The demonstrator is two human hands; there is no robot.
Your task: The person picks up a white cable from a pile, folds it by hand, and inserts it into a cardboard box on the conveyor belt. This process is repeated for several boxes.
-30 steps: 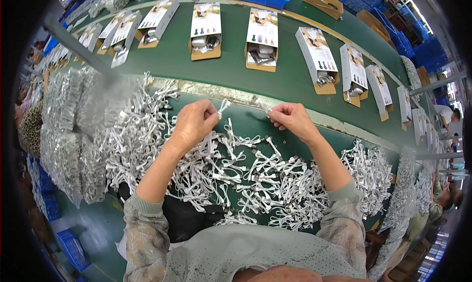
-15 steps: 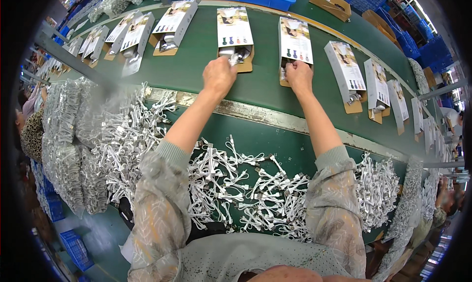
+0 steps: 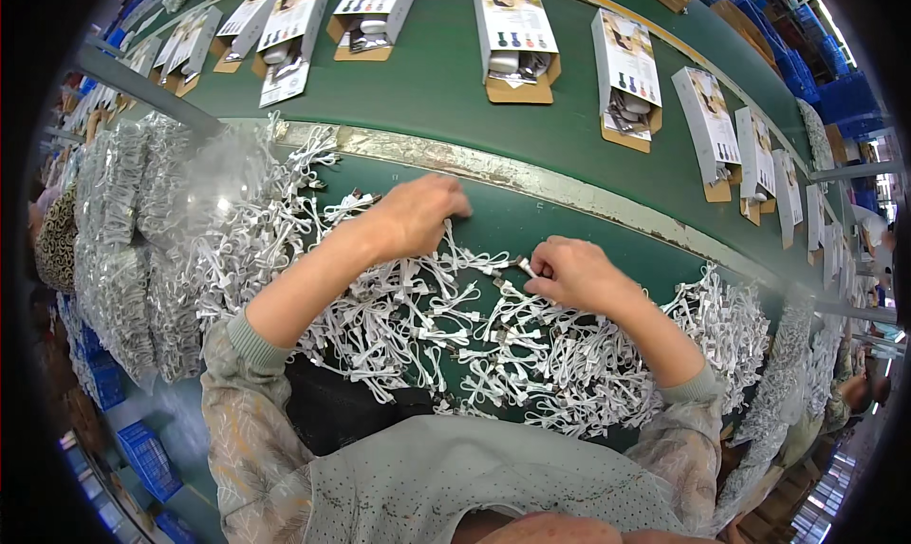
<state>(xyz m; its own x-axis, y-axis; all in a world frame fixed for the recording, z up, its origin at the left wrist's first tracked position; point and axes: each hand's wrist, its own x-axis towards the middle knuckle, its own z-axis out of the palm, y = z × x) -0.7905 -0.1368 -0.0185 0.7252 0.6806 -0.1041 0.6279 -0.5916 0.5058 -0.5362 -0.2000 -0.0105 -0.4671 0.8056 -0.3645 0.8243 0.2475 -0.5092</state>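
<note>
A pile of short white charging cables lies on the near green bench. My left hand is over the pile's far edge, fingers curled down and slightly blurred. One upright cable end sits just under those fingers; whether they grip it I cannot tell. To the right, my right hand is closed, thumb and forefinger pinching a white cable by its plug. Beyond the bench stand open white printed boxes; the two nearest, a left box and a right box, show white parts and silvery packets at their open ends.
A worn pale metal rail divides the bench from the green conveyor belt. Clear bags of bundled cables are stacked at the left. A metal post slants in there. More boxes line the belt on both sides.
Both hands have come back from the two open boxes to the cable pile. The right hand has closed on a cable's plug. The view has shifted, with the boxes now farther up and right.
</note>
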